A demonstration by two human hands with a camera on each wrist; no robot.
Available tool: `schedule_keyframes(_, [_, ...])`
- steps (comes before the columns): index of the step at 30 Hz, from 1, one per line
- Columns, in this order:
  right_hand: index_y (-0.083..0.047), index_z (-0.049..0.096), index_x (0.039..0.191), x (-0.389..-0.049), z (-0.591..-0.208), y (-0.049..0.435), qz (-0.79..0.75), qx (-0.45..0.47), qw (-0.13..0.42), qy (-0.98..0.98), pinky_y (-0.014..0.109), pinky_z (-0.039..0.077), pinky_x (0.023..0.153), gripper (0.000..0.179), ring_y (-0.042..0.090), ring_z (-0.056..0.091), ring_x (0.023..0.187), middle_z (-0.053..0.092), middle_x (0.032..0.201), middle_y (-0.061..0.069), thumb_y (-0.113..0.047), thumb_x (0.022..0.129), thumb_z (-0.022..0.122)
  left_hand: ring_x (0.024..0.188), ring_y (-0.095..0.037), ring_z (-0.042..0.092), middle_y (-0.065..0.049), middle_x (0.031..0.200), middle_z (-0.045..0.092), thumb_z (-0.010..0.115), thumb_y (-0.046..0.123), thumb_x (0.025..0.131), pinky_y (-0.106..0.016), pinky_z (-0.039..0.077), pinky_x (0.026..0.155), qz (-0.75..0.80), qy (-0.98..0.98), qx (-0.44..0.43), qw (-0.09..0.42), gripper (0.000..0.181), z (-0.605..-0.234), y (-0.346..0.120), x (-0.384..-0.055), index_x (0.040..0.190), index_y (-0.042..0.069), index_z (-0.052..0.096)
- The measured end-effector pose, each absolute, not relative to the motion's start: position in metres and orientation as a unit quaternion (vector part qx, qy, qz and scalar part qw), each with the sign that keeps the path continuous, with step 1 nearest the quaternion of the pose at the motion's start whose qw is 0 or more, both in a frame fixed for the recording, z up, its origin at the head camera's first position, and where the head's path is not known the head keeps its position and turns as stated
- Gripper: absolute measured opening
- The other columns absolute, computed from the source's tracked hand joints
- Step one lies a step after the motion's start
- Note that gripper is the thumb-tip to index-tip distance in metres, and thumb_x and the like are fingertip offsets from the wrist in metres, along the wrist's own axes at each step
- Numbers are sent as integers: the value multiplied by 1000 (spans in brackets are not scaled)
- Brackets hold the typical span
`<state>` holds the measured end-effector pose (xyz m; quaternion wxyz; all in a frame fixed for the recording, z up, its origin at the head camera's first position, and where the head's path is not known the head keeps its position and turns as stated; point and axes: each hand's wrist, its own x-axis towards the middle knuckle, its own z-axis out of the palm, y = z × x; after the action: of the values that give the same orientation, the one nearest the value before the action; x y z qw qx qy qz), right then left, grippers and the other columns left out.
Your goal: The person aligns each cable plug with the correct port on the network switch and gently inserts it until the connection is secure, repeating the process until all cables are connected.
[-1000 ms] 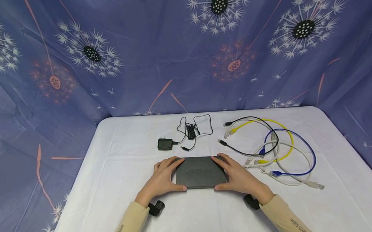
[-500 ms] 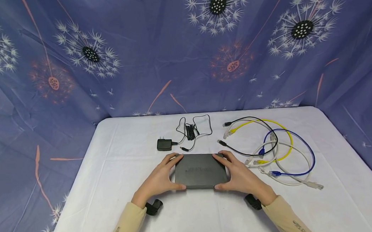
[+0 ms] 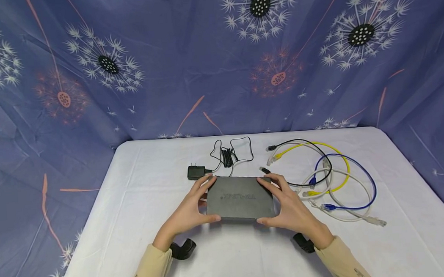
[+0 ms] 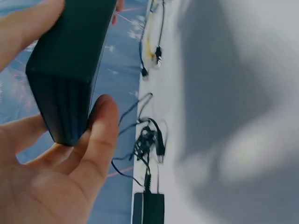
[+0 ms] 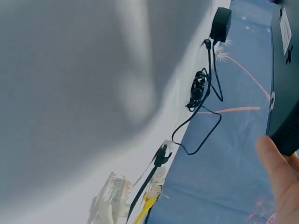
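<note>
A flat dark grey network switch, with raised TP-LINK lettering that reads upside down from here, is held above the white table in the head view. My left hand grips its left end, thumb on the near edge and fingers at the far edge. At the other end my right hand grips it the same way. The left wrist view shows the end of the switch between thumb and fingers, well off the tabletop. Part of its underside, with a white label, appears in the right wrist view.
A black power adapter with a bundled cord lies just beyond the switch. To the right are several loose network cables, including a blue one, a yellow one and a black one. A patterned blue curtain hangs behind the table.
Both hands have raised the switch from the table and moved it slightly away from the body. It now covers the end of the adapter cord. The cables have stayed in place.
</note>
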<state>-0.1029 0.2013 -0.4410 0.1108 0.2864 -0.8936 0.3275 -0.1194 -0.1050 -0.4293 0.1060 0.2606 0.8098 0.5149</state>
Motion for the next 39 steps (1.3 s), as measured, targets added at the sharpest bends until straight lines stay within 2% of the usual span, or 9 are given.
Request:
schedule_keyframes(5, [-10,43,144,-102,-440,200,341,294,146,-881,52,43,86,95,32,42,123,35,140,17,-51,67,82,97,-20,45,0,156,17,82,20,77,-39,45,80,548,797,240,79,90,-429,-100,-120,151,18,29])
schedule_keyframes(9, [-10,43,144,-101,-438,198,346,294,166,-875,53,42,87,93,34,41,124,35,141,16,-54,70,79,96,-20,48,2,156,17,81,14,77,-34,44,81,569,791,218,58,87,-424,-95,-118,150,17,32])
schedule_keyframes(15, [-10,43,144,-98,-431,194,353,286,182,-872,47,43,88,94,31,44,120,34,140,20,-58,71,76,109,-22,47,-4,155,19,80,8,78,-39,42,90,608,772,180,43,83,-417,-88,-114,148,16,36])
schedule_keyframes(20, [-8,44,143,-96,-428,190,372,281,187,-865,44,41,90,94,31,44,120,33,140,20,-61,71,74,116,-22,46,-1,151,29,79,11,80,-42,39,95,632,760,143,55,81,-412,-86,-112,147,27,38])
schedule_keyframes(26, [-6,46,141,-96,-428,185,387,272,208,-856,37,39,93,92,32,48,117,35,140,18,-62,73,71,138,-18,25,3,153,27,77,16,82,-44,23,109,645,750,139,43,78,-412,-83,-112,147,30,37])
schedule_keyframes(27, [-6,47,141,-96,-428,184,388,271,213,-855,35,39,94,92,32,48,118,35,139,18,-63,73,70,137,-20,28,2,153,27,77,16,82,-44,26,108,648,747,140,40,77,-412,-82,-112,147,30,37])
schedule_keyframes(33, [-3,49,139,-97,-430,177,395,261,252,-844,26,34,99,91,33,48,117,38,136,22,-64,74,69,110,-26,55,-2,149,33,74,11,84,-38,50,79,680,723,118,24,70,-412,-76,-112,145,25,42])
schedule_keyframes(36, [-1,49,138,-97,-431,174,400,254,276,-836,24,35,98,91,33,47,116,38,135,23,-63,74,69,91,-21,58,-7,141,40,73,8,85,-29,50,70,705,703,98,8,65,-413,-73,-111,142,22,46])
schedule_keyframes(39, [-1,49,137,-97,-432,171,400,241,299,-832,25,36,93,91,34,47,114,39,134,25,-64,75,68,80,-18,57,-12,135,42,70,4,86,-26,49,69,732,675,92,-11,62,-412,-69,-109,141,17,47])
